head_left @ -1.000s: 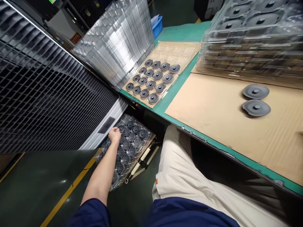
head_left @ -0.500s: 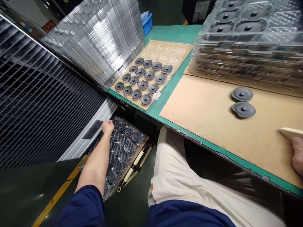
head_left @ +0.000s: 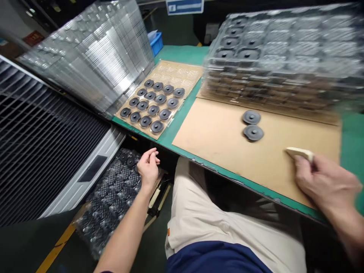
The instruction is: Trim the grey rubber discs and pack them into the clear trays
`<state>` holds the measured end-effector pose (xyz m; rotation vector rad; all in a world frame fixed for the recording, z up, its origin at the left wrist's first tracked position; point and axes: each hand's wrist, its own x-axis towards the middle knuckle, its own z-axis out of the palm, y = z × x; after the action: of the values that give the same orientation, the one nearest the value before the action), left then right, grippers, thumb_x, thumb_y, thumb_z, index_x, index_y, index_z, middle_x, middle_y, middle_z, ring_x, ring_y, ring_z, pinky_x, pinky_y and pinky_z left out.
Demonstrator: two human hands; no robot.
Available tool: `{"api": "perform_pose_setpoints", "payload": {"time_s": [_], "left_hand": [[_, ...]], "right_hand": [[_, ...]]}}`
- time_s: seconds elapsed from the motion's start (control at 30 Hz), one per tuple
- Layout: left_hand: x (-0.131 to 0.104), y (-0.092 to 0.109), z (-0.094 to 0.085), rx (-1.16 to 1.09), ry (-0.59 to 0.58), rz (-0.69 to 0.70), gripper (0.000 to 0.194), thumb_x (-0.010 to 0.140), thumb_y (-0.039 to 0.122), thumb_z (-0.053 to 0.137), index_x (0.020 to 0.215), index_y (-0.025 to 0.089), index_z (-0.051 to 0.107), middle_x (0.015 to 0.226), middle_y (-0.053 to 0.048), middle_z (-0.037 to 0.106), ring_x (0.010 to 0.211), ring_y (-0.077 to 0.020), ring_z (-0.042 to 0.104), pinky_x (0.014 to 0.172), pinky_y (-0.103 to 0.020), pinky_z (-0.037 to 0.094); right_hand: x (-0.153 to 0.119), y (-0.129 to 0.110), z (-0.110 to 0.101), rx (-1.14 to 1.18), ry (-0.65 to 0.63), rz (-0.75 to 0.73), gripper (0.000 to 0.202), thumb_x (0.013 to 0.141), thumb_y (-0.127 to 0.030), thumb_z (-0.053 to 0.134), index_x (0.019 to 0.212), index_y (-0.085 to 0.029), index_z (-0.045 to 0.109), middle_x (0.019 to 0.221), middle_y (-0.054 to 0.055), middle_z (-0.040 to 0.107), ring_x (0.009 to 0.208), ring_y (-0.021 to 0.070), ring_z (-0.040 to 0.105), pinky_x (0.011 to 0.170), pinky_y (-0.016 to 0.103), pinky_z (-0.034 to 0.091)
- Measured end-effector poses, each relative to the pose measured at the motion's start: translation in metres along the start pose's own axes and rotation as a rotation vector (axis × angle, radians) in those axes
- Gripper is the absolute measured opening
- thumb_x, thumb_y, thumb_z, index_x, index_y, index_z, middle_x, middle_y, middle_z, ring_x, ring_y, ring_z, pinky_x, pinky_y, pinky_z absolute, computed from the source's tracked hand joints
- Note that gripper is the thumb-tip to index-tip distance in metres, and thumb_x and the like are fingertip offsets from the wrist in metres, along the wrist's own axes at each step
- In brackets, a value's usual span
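My left hand (head_left: 148,167) hangs above the near edge of a low clear plastic tray (head_left: 113,193), its fingers loosely bent and apart, with nothing seen in them. Dark round parts sit at the tray's far end, partly behind the hand. My right hand (head_left: 327,182) grips a flat cream-coloured piece with a thin edge (head_left: 299,152), just over the brown cardboard sheet (head_left: 216,132). To the left of it lie two dark grey discs with a raised centre stub, a farther one (head_left: 251,117) and a nearer one (head_left: 253,132).
A tray of several similar discs (head_left: 153,110) lies on the green bench (head_left: 178,113). Behind it lean stacked clear trays (head_left: 113,60). Another tray stack (head_left: 273,72) stands at the back right. A slatted grey cabinet (head_left: 51,144) borders the left.
My left hand has left the low tray's far end and moved right, towards the bench edge. The view has turned right, showing more of my right hand and the cream piece.
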<state>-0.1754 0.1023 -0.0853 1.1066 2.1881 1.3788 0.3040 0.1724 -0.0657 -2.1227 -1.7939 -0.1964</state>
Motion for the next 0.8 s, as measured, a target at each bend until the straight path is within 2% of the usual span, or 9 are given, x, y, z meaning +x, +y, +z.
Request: {"api": "perform_pose_setpoints", "payload": {"time_s": [0.13, 0.23, 0.3, 0.37, 0.47, 0.53, 0.6, 0.8], "left_hand": [[-0.048, 0.079, 0.061, -0.205, -0.182, 0.166, 0.034, 0.101, 0.041, 0.053, 0.116, 0.018, 0.073, 0.093, -0.007, 0.076, 0.065, -0.0141, 0.069, 0.065, -0.028, 0.060], [-0.063, 0.127, 0.110, -0.236, -0.353, 0.302, 0.031, 0.101, 0.038, 0.055, 0.120, 0.021, 0.073, 0.103, -0.009, 0.076, 0.083, -0.0188, 0.073, 0.075, -0.031, 0.061], [-0.065, 0.150, 0.143, -0.196, -0.425, 0.386, 0.035, 0.097, 0.036, 0.062, 0.128, 0.022, 0.069, 0.114, -0.011, 0.074, 0.104, -0.0244, 0.071, 0.090, -0.037, 0.059], [-0.067, 0.167, 0.175, -0.128, -0.450, 0.441, 0.053, 0.089, 0.037, 0.072, 0.138, 0.020, 0.061, 0.122, -0.014, 0.070, 0.119, -0.0311, 0.064, 0.106, -0.047, 0.051], [-0.073, 0.180, 0.213, -0.027, -0.460, 0.480, 0.080, 0.081, 0.041, 0.082, 0.149, 0.018, 0.047, 0.131, -0.019, 0.065, 0.128, -0.0368, 0.057, 0.114, -0.055, 0.041], [-0.080, 0.184, 0.229, 0.031, -0.458, 0.495, 0.087, 0.079, 0.039, 0.085, 0.151, 0.015, 0.043, 0.135, -0.022, 0.061, 0.132, -0.0385, 0.053, 0.117, -0.056, 0.037], [-0.085, 0.184, 0.237, 0.083, -0.447, 0.502, 0.082, 0.079, 0.033, 0.084, 0.148, 0.013, 0.045, 0.136, -0.024, 0.060, 0.133, -0.0395, 0.051, 0.117, -0.057, 0.034], [-0.088, 0.183, 0.237, 0.145, -0.458, 0.543, 0.052, 0.084, 0.026, 0.078, 0.132, 0.020, 0.060, 0.130, -0.017, 0.064, 0.127, -0.0361, 0.054, 0.114, -0.055, 0.038]], "right_hand": [[0.001, -0.006, -0.004, 0.091, 0.000, -0.006, 0.032, 0.093, -0.047, 0.052, 0.080, -0.021, 0.065, 0.078, 0.006, 0.066, 0.067, 0.0169, 0.049, 0.058, 0.027, 0.027], [0.002, -0.008, -0.007, 0.119, -0.033, 0.010, 0.032, 0.096, -0.045, 0.054, 0.082, -0.019, 0.067, 0.081, 0.005, 0.067, 0.068, 0.0155, 0.049, 0.060, 0.027, 0.025], [0.002, -0.007, -0.009, 0.137, -0.067, 0.017, 0.034, 0.098, -0.045, 0.053, 0.081, -0.019, 0.067, 0.081, 0.004, 0.067, 0.068, 0.0150, 0.049, 0.060, 0.027, 0.023], [0.002, -0.005, -0.010, 0.157, -0.087, 0.016, 0.034, 0.099, -0.045, 0.052, 0.081, -0.020, 0.067, 0.082, 0.004, 0.067, 0.068, 0.0146, 0.049, 0.060, 0.027, 0.023], [0.002, -0.004, -0.012, 0.179, -0.093, 0.022, 0.033, 0.100, -0.044, 0.052, 0.083, -0.020, 0.067, 0.082, 0.003, 0.067, 0.066, 0.0140, 0.049, 0.059, 0.027, 0.022], [0.003, -0.003, -0.012, 0.197, -0.099, 0.024, 0.031, 0.100, -0.043, 0.053, 0.083, -0.020, 0.067, 0.082, 0.002, 0.067, 0.065, 0.0137, 0.049, 0.059, 0.027, 0.022], [0.003, -0.002, -0.013, 0.219, -0.105, 0.017, 0.031, 0.100, -0.043, 0.053, 0.082, -0.021, 0.066, 0.082, 0.002, 0.068, 0.065, 0.0138, 0.049, 0.059, 0.027, 0.022], [0.002, 0.001, -0.011, 0.264, -0.163, 0.060, 0.033, 0.098, -0.049, 0.053, 0.083, -0.023, 0.066, 0.088, 0.004, 0.071, 0.065, 0.0169, 0.053, 0.057, 0.028, 0.026]]}}
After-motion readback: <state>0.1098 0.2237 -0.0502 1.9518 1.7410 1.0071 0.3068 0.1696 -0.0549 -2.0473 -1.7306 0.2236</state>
